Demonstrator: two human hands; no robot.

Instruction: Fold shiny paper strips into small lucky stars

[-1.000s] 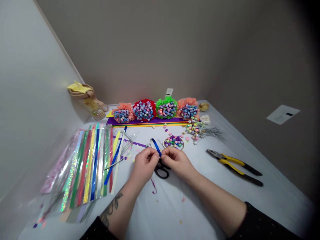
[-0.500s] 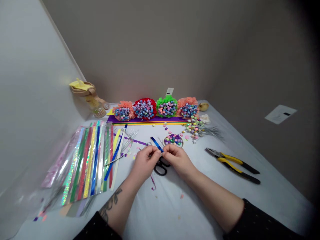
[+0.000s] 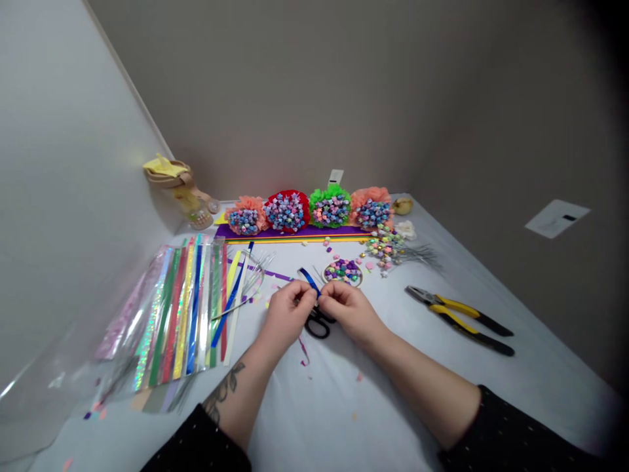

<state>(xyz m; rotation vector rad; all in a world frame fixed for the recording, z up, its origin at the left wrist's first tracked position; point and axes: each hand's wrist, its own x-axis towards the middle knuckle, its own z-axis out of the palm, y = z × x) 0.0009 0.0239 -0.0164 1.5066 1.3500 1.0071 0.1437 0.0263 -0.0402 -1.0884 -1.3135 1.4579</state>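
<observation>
Pinched between the fingertips of both hands is a shiny blue paper strip, its free end pointing up and away. My left hand is closed on it from the left. My right hand grips the same strip from the right, fingertips close to the left ones. The strip's lower end is hidden by the fingers. Under the hands lie black-handled scissors, partly covered. Just beyond, a round dish holds small purple, pink and green folded stars.
Shiny paper strips in clear sleeves lie at left, with loose strips beside them. Yellow-black pliers rest at right. Several star-filled tissue flowers line the back, near loose stars and thin wires.
The blue strip's free end now curves more between my fingers. Both hands stay together in nearly the same place; the whole view has shifted slightly.
</observation>
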